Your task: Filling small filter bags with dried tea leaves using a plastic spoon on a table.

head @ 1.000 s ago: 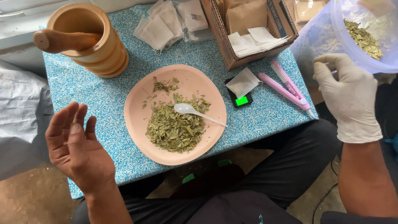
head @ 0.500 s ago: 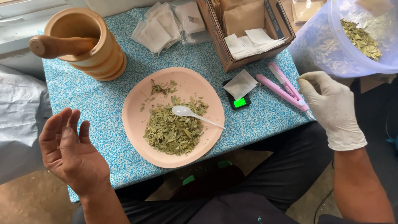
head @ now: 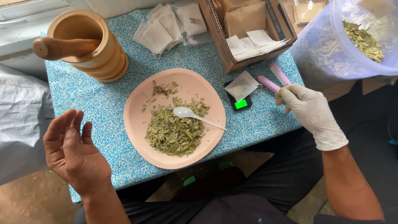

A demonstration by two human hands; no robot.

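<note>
Gloved right hand (head: pixel 311 108) fingers clamped on pink sealer (head: pixel 274 79) – long axis runs up-left to lower-right, nr table edge (head: pixel 265 129). Left hand (head: pixel 72 154) bare, fingers apart, off-table.

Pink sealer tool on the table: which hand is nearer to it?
Right. The gloved right hand lies over the near end of the pink sealer tool. The bare left hand is open, palm up, off the table's near left corner, beyond the pink plate.

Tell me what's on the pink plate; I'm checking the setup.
On the pink plate: a dried-leaf pile and a white spoon on it. Anything under the leaves is hidden.
</note>
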